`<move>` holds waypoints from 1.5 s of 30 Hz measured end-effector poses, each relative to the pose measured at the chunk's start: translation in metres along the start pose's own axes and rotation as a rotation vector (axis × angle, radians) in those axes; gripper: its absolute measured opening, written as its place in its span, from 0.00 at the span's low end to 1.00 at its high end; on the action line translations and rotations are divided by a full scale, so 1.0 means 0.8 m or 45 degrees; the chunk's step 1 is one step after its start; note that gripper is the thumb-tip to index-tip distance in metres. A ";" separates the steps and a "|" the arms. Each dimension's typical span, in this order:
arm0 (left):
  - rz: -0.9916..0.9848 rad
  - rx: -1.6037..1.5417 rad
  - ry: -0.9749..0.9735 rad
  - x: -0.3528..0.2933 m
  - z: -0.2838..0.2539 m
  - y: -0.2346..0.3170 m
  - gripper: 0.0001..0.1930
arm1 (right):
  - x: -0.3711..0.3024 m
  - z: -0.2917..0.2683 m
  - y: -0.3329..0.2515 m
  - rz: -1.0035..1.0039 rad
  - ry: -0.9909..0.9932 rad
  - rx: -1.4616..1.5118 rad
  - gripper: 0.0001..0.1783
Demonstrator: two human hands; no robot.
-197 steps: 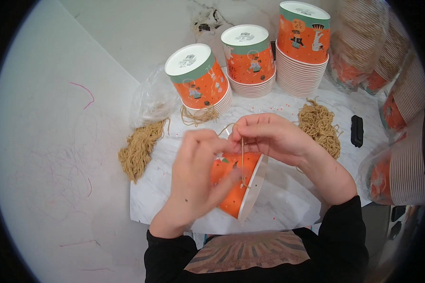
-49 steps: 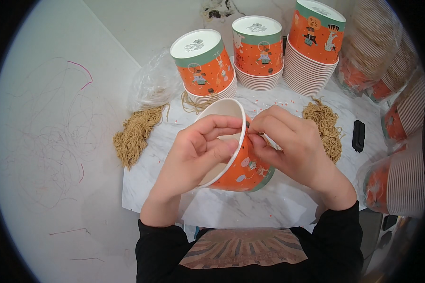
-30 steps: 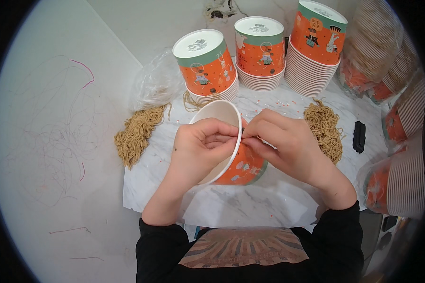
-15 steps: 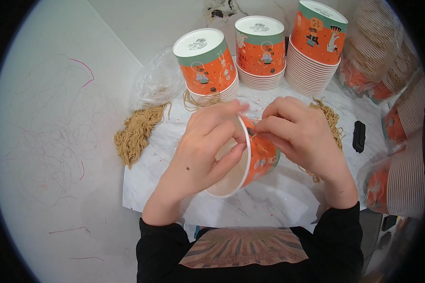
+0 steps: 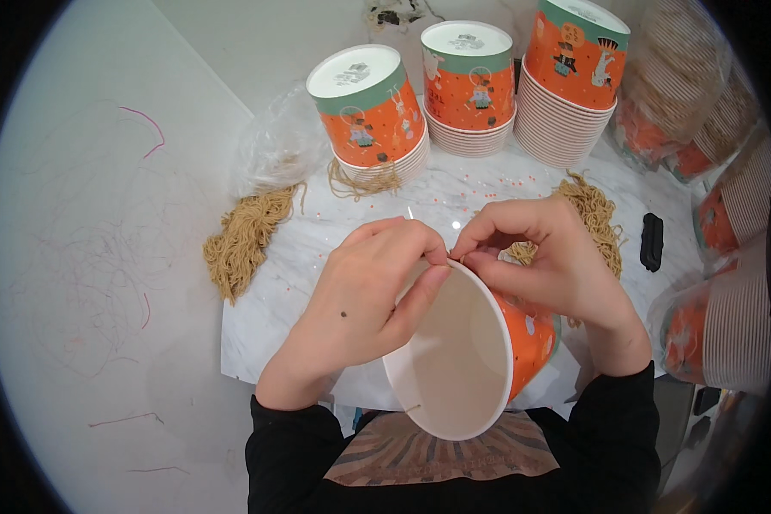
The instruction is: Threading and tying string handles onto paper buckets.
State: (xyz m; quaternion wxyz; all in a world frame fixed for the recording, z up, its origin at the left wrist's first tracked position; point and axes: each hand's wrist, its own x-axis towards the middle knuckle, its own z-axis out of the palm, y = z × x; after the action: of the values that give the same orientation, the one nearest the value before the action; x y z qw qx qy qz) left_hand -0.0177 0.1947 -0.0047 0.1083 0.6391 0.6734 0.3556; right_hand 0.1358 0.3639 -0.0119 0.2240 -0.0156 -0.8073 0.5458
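An orange paper bucket lies tilted in front of me, its white-rimmed mouth facing left and toward me. At the top of its rim, the thumb and forefinger of my left hand are pinched together. Just beside them, my right hand pinches too, its wrist over the bucket's outer side. A tiny brownish bit of cord shows between the fingertips; most of it is hidden. Low inside the bucket, a short tan cord end sticks out from the wall.
Tan cord bundles lie left and right, with loose cord between. Upside-down bucket stacks stand behind. A clear plastic bag sits back left, a black object right. Bagged bucket stacks line the right edge.
The bucket has turned and moved down and right, so its mouth shows wider. My right hand has shifted from its printed side to the rim, close to my left fingertips.
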 end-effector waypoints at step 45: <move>-0.316 0.171 -0.171 -0.003 -0.011 -0.055 0.14 | 0.013 0.021 0.036 0.031 -0.167 -0.347 0.05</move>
State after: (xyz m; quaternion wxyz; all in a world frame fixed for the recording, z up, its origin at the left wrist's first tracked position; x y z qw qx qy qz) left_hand -0.0567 0.1929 -0.0261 0.1532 0.5791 0.7607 0.2502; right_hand 0.1135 0.3635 -0.0390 0.1598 -0.0198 -0.8866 0.4336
